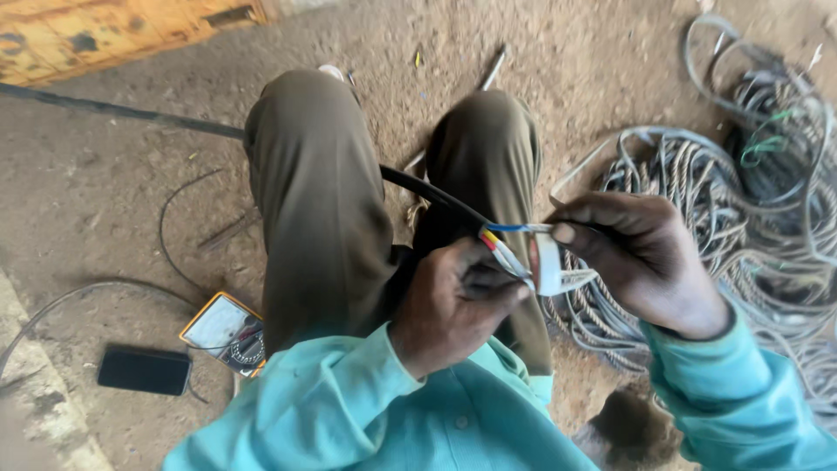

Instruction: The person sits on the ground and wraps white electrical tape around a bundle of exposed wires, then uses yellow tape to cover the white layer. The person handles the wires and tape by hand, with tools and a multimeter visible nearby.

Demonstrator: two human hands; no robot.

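Left hand (453, 305) closed around black cable (427, 190) at its stripped end, coloured wires (503, 247) fanning out at 2 o'clock, right hand (641, 262) pinching white connector (547, 266) beside them, meter (225, 331) and phone (144, 370) at 8 o'clock, wire pile (724, 218) at 3 o'clock.

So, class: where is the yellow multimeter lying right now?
In the head view the yellow multimeter lies on the dirt ground at lower left, beside a black phone and the person's olive trouser leg.

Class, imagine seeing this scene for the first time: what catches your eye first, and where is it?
At centre, the left hand and right hand grip a black cable's coloured wire ends. A big tangle of grey cables lies right; a yellow-cased multimeter lies lower left.
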